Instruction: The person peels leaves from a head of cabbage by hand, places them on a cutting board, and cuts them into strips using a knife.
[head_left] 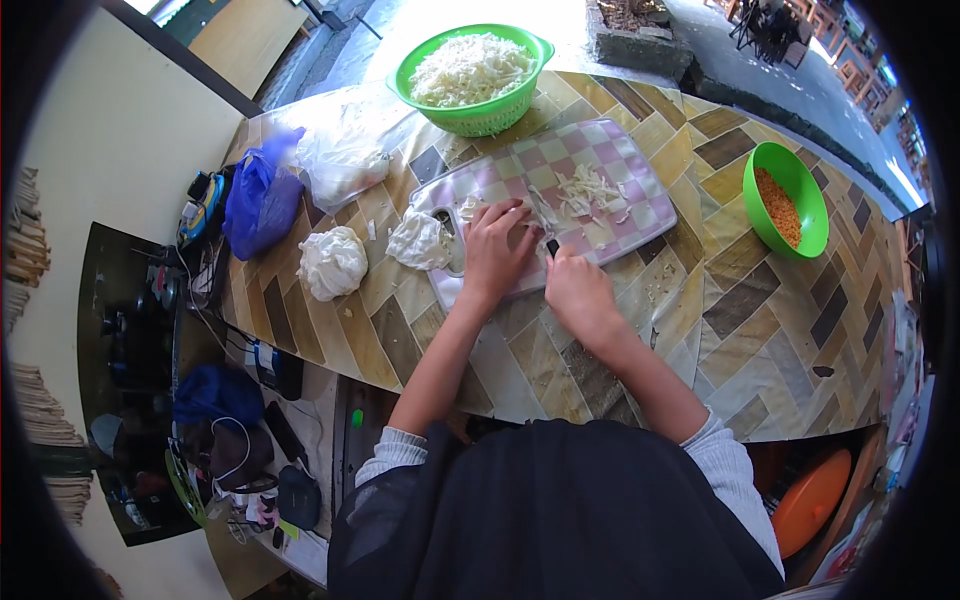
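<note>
My left hand (497,246) presses down with bent fingers on pale food at the middle of the pink-and-white checked cutting board (640,170). Just right of it, my right hand (577,290) is wrapped round the black handle of a knife (552,246), whose blade points away from me beside the left fingertips. Thin white shreds (592,190) lie on the board beyond the knife. At the board's left end sits a white crumpled lump (420,240), with another white lump (333,263) on the table. What exactly lies under my left fingers is hidden.
A green colander (480,122) heaped with white shreds stands behind the board. To the right is a green bowl (815,215) with orange crumbs. A clear plastic bag (342,165) and a blue bag (262,200) lie at the left. An orange round object (812,502) sits below the table's right side.
</note>
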